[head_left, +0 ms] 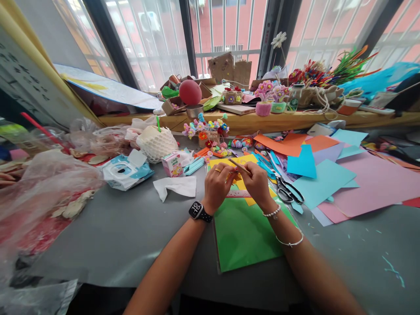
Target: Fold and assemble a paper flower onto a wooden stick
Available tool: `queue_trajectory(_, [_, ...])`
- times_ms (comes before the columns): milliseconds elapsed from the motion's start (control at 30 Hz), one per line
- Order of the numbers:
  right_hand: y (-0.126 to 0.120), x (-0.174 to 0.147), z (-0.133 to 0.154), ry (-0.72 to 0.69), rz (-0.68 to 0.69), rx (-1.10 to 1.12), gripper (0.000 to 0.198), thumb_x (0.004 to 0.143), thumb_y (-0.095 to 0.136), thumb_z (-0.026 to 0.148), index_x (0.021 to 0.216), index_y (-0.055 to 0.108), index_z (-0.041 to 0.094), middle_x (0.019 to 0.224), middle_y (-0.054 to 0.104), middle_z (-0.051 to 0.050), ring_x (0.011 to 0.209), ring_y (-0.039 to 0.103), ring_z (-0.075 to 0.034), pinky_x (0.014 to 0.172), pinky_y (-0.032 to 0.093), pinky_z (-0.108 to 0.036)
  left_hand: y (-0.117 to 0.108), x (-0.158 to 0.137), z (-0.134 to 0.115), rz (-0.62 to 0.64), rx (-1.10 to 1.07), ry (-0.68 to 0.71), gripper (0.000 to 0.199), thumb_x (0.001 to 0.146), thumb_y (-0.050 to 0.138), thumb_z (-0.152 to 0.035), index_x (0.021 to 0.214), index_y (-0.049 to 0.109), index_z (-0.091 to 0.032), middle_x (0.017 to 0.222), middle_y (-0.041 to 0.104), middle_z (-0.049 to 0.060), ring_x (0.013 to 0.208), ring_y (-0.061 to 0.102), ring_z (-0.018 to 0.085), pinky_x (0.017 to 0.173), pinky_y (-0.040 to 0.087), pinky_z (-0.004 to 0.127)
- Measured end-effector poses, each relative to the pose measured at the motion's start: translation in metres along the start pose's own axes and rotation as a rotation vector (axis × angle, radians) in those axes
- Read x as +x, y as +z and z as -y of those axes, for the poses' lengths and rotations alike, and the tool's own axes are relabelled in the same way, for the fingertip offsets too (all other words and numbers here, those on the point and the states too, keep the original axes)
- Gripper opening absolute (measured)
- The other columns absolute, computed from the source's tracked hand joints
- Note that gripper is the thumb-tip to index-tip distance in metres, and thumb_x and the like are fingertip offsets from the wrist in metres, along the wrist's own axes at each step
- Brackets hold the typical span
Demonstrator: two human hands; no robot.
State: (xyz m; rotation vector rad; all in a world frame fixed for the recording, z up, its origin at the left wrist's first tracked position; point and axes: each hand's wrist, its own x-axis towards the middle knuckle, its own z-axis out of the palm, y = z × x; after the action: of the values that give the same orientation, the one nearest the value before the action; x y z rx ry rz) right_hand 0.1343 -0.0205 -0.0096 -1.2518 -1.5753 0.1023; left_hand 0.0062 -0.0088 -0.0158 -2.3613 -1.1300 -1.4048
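My left hand (216,183), with a watch on its wrist, is closed in a pinch above the yellow paper (250,201). What its fingertips hold is too small to make out. My right hand (257,181) grips a thin brown stick (239,165), which slants up toward the left hand; both hands' fingertips nearly meet. Beneath them lie a pinkish ruler (236,193) and a green sheet (249,240) in a clear sleeve. Just right of my right hand rest black-handled scissors (290,191).
Coloured paper (380,188) spreads over the right side. Left of the hands are a white tissue (177,187), a small pink box (172,165), a wipes pack (126,171) and plastic bags (55,183). Behind stand a flower basket (208,138) and a cluttered windowsill (236,120).
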Motion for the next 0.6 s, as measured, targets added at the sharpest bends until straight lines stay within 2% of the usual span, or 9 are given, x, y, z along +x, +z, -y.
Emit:
queue_trajectory(133, [-0.006,0.004,-0.003,-0.082,0.07,0.027,0.024,0.078,0.052,0.037,0.062,0.054,0.019,0.057,0.05,0.001,0.052,0.044,-0.011,0.05,0.034,-0.025,-0.004,0.005,0.004,0.034,-0.069,-0.026,0.009,0.08,0.05,-0.024,0.08,0.056,-0.018,0.08,0.06,0.005,0.078,0.054,0.017,0.071,0.041,0.03])
queue_trajectory(200, [-0.013,0.007,-0.004,-0.129,0.068,0.022,0.018,0.075,0.057,0.037,0.076,0.061,0.02,0.071,0.054,-0.002,0.061,0.049,-0.013,0.055,0.039,-0.026,-0.007,0.007,0.007,0.055,-0.163,-0.073,0.006,0.08,0.05,-0.022,0.079,0.055,-0.018,0.08,0.06,0.004,0.078,0.054,0.016,0.07,0.042,0.028])
queue_trajectory(267, [-0.019,0.011,-0.004,-0.165,0.018,-0.003,0.021,0.072,0.061,0.037,0.086,0.063,0.022,0.083,0.053,-0.005,0.074,0.052,-0.016,0.063,0.044,-0.03,-0.01,0.009,0.01,0.079,-0.211,-0.092,0.005,0.079,0.051,-0.021,0.079,0.055,-0.018,0.079,0.06,0.003,0.078,0.055,0.016,0.07,0.043,0.028])
queue_trajectory(333, [-0.023,0.013,-0.005,-0.22,0.032,0.007,0.02,0.073,0.061,0.033,0.091,0.063,0.024,0.091,0.052,-0.006,0.083,0.053,-0.018,0.07,0.045,-0.033,-0.011,0.01,0.013,0.106,-0.224,-0.084,0.004,0.079,0.052,-0.021,0.08,0.055,-0.019,0.08,0.061,0.003,0.078,0.055,0.016,0.071,0.043,0.029])
queue_trajectory(467, [-0.024,0.014,-0.006,-0.279,0.165,0.096,0.016,0.076,0.057,0.027,0.09,0.063,0.023,0.09,0.056,-0.006,0.086,0.055,-0.017,0.075,0.046,-0.034,-0.012,0.011,0.015,0.135,-0.266,-0.05,0.006,0.077,0.053,-0.018,0.082,0.055,-0.019,0.083,0.061,0.004,0.081,0.056,0.017,0.071,0.043,0.029])
queue_trajectory(600, [-0.023,0.014,-0.005,-0.212,0.183,0.103,0.013,0.075,0.059,0.031,0.082,0.062,0.02,0.081,0.06,-0.005,0.08,0.056,-0.018,0.07,0.046,-0.032,-0.013,0.012,0.012,0.163,-0.368,-0.046,0.006,0.075,0.053,-0.015,0.079,0.053,-0.019,0.079,0.06,0.002,0.078,0.055,0.015,0.07,0.043,0.027])
